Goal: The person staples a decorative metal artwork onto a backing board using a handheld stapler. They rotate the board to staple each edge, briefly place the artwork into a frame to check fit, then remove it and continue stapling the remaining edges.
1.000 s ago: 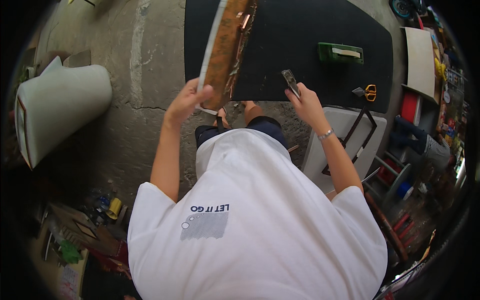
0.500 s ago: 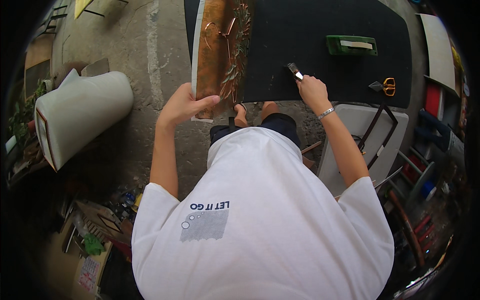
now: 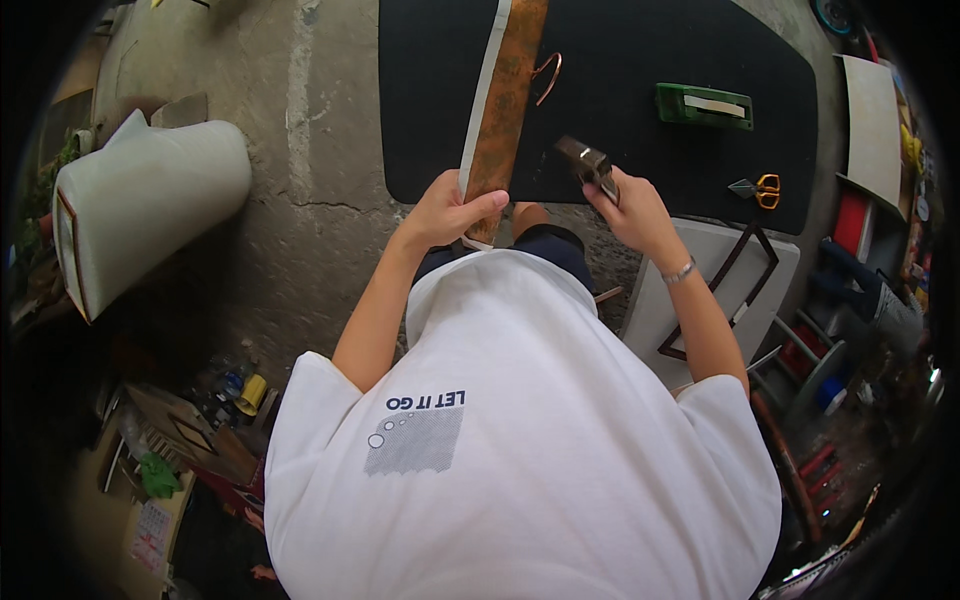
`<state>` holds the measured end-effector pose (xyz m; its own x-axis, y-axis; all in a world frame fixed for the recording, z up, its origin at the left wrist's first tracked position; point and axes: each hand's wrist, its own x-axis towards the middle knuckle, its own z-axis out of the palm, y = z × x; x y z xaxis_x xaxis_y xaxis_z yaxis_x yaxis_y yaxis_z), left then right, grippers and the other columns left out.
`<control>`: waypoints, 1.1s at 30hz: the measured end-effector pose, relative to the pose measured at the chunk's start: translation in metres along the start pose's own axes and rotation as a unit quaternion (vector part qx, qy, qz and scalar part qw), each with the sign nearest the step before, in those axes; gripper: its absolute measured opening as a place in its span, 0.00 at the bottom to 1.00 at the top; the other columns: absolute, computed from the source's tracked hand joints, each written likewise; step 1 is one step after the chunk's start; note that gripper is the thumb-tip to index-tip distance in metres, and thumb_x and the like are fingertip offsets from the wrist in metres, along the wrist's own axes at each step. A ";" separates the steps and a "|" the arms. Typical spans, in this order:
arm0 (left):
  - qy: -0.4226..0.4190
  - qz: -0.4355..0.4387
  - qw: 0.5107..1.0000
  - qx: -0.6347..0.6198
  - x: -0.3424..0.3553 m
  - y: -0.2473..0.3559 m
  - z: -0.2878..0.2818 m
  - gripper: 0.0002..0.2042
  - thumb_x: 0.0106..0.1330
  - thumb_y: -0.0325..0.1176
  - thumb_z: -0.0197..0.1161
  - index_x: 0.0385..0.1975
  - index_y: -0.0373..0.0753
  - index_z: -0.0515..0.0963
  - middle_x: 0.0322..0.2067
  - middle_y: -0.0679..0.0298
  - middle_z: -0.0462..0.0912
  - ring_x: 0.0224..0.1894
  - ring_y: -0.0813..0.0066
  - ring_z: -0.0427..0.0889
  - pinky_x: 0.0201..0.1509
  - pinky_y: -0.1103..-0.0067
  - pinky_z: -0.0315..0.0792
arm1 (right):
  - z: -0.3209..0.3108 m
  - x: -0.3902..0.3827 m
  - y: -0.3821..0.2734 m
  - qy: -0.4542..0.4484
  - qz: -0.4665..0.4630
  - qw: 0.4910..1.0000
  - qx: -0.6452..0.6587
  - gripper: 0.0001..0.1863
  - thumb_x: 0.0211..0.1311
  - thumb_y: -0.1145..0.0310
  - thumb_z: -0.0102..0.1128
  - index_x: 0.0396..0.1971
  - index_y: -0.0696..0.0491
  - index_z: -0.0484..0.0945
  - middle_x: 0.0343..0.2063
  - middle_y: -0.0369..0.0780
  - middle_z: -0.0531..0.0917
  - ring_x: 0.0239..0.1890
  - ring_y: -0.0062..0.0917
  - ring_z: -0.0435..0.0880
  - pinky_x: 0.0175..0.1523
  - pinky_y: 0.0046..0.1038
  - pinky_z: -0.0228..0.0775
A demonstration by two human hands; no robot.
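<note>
My left hand (image 3: 452, 212) is closed on the near end of a long panel (image 3: 500, 130) with a mottled orange-brown face and a white edge, its thumb lying on the face. The panel stands tilted, narrow to my view, and a curved copper wire (image 3: 548, 78) sticks out beyond its right side. In my right hand (image 3: 640, 212) is a brush-like tool (image 3: 583, 158) with a flat brownish-grey head and a shiny metal band. Its head is blurred and hangs over the black tabletop, apart from the panel. Fingers wrap round its handle.
On the black table (image 3: 440, 100) are a green tape dispenser (image 3: 704, 106) and orange-handled scissors (image 3: 762, 190). A dark empty frame (image 3: 745, 270) lies on a white surface (image 3: 655, 300) at right. A large white wrapped roll (image 3: 165, 200) stands left; clutter fills both sides.
The panel has moved right and turned, hiding its leafy decoration and leaving part of the wire showing. My right hand has turned, and the tool's flat head now shows broader.
</note>
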<state>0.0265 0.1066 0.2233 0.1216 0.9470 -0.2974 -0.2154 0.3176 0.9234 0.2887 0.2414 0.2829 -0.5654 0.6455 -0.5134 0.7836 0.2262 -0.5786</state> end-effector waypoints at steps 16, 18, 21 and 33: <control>-0.049 0.038 0.991 -0.116 0.003 -0.010 0.002 0.12 0.73 0.35 0.61 0.47 0.33 0.79 0.33 0.67 0.83 0.35 0.83 0.79 0.39 0.82 0.74 | -0.021 -0.035 -0.070 -0.060 -0.194 0.957 -0.206 0.15 0.57 0.57 0.71 0.32 0.51 0.78 0.23 0.36 0.82 0.20 0.31 0.73 0.36 0.30 0.61; -0.054 0.043 0.989 -0.127 0.002 -0.005 0.003 0.14 0.73 0.36 0.61 0.49 0.32 0.78 0.36 0.65 0.84 0.38 0.81 0.80 0.42 0.80 0.76 | -0.020 -0.033 -0.073 -0.062 -0.194 0.957 -0.209 0.14 0.58 0.57 0.70 0.32 0.51 0.78 0.23 0.36 0.82 0.20 0.30 0.73 0.36 0.30 0.60; -0.063 0.047 0.989 -0.124 0.001 -0.005 0.001 0.15 0.73 0.35 0.60 0.52 0.31 0.76 0.40 0.62 0.85 0.41 0.80 0.81 0.46 0.79 0.77 | -0.019 -0.032 -0.076 -0.064 -0.195 0.955 -0.213 0.14 0.58 0.57 0.70 0.31 0.51 0.78 0.22 0.36 0.82 0.20 0.30 0.73 0.36 0.30 0.60; -0.061 0.059 0.986 -0.144 0.001 -0.006 0.003 0.13 0.73 0.35 0.61 0.49 0.32 0.77 0.38 0.66 0.83 0.39 0.84 0.78 0.43 0.82 0.75 | -0.014 -0.027 -0.089 -0.058 -0.168 0.956 -0.234 0.15 0.56 0.57 0.71 0.25 0.51 0.77 0.19 0.36 0.81 0.18 0.30 0.74 0.35 0.30 0.58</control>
<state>0.0312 0.1053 0.2179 0.1910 0.9710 -0.1440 -0.4985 0.2223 0.8379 0.2382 0.2139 0.3571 -0.8087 0.4002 -0.4310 0.5671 0.7250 -0.3909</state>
